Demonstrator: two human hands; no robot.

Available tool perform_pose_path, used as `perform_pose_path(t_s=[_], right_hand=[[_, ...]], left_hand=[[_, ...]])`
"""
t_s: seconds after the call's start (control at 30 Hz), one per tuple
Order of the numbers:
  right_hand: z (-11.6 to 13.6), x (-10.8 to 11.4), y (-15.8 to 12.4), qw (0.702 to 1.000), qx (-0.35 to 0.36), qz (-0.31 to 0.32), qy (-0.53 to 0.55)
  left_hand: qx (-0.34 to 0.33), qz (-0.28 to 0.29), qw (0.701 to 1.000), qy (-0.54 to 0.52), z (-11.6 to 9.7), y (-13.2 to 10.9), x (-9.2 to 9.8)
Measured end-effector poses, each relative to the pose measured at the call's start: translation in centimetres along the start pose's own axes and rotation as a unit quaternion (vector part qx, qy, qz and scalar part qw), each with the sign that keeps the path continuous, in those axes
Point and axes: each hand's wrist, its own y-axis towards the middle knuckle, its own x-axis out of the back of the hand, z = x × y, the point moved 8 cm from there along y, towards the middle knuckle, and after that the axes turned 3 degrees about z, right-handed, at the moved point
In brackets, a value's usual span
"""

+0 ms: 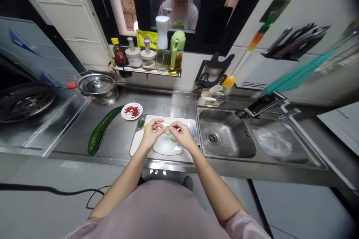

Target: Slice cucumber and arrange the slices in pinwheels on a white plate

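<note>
My left hand (153,133) and my right hand (181,133) meet over a white cutting board (135,148). Fingertips of both are pinched on a thin, pale green cucumber slice (167,130) between them. Below the hands is a white plate (167,148), set on the board. Another cucumber slice (174,139) lies beside my right fingers. A dark green cucumber end (141,123) rests at the board's upper left corner. Along the right side of the board a broad knife blade (193,127) is partly hidden by my right hand.
A long whole cucumber (102,134) and a small plate (123,115) of chopped red bits lie to the left. Farther left are a lidded steel pot (108,97) and a stove (26,101). A sink (224,134) with a faucet (260,106) is at right; condiments stand on a rack (134,69) behind.
</note>
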Motion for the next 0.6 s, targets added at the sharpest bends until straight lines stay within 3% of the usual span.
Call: perform_pose_path(t_s=[0.1,0.4,0.6], right_hand=[[0.5,0.8,-0.2,0.999,0.029,-0.027,-0.028],[2.7,1.1,-1.3,0.981,0.135,-0.005,-0.141],[2.5,0.9,-1.6,0.979,0.141,0.003,-0.149]], left_hand=[[0.019,-0.023,0.999,0.013,-0.1,-0.1,0.1],[0.13,0.022,0.989,-0.066,1.4,-0.2,-1.4],[0.119,0.015,0.991,-0.057,1.2,-0.2,-1.1]])
